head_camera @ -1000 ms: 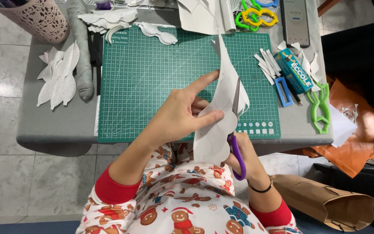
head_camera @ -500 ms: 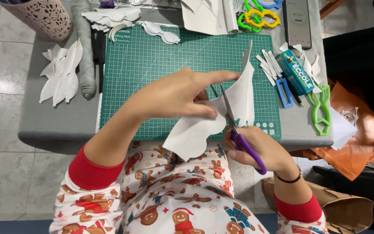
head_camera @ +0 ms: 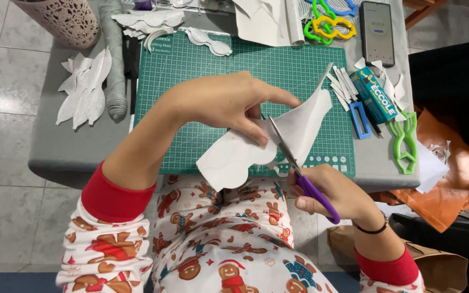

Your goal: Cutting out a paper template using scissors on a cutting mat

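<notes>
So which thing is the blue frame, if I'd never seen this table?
Start at the green cutting mat and go off its right edge. The blue frame lies there, between white paper strips and a blue glue box. It alone is a hollow blue rectangle.

I'm seeing a small blue-green rectangular carton (head_camera: 376, 95) lying beyond my right hand (head_camera: 332, 190), and farther off a dark upright phone screen (head_camera: 377, 31) glowing.

Grey table (head_camera: 66, 146) on pale tiled floor (head_camera: 6, 217)
</notes>
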